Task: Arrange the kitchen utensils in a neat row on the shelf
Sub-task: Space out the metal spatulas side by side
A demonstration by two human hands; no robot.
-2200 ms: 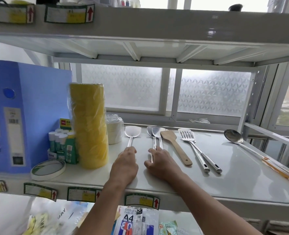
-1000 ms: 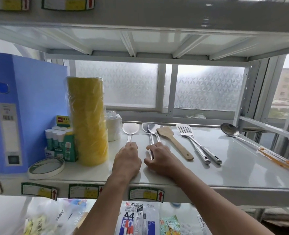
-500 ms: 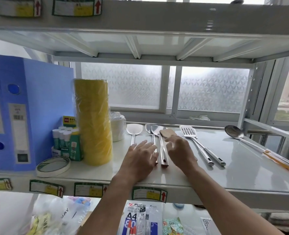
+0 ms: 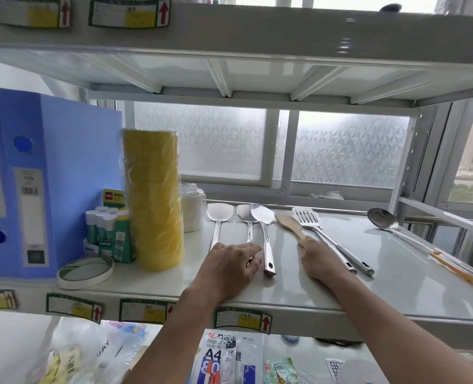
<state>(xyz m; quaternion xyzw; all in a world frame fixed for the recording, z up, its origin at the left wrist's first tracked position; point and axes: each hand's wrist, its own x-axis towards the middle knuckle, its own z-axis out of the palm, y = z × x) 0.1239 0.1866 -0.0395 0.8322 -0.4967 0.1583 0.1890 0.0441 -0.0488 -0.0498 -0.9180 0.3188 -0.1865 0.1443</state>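
Observation:
Several utensils lie on the white shelf (image 4: 396, 286), heads toward the window. From the left: a metal spatula (image 4: 220, 212), a second metal spatula (image 4: 243, 213), a third metal spatula (image 4: 266, 231), a wooden spatula (image 4: 288, 224), slotted turners (image 4: 307, 217) and, farther right, a ladle (image 4: 382, 220) lying at a slant with an orange handle end. My left hand (image 4: 229, 270) rests palm down over the handles of the two leftmost spatulas, fingers stretched. My right hand (image 4: 317, 261) grips the wooden spatula's handle, hiding its end.
Left on the shelf stand blue binders (image 4: 49, 176), a tall yellow tape stack (image 4: 152, 200), glue sticks (image 4: 102, 228), a flat tape roll (image 4: 85, 271) and a wrapped white roll (image 4: 192, 209). A frosted window is behind. Packets lie on the shelf below.
My right hand left the metal spatulas and took the wooden spatula's handle. My left hand slid right over two handles. The third metal spatula now lies uncovered.

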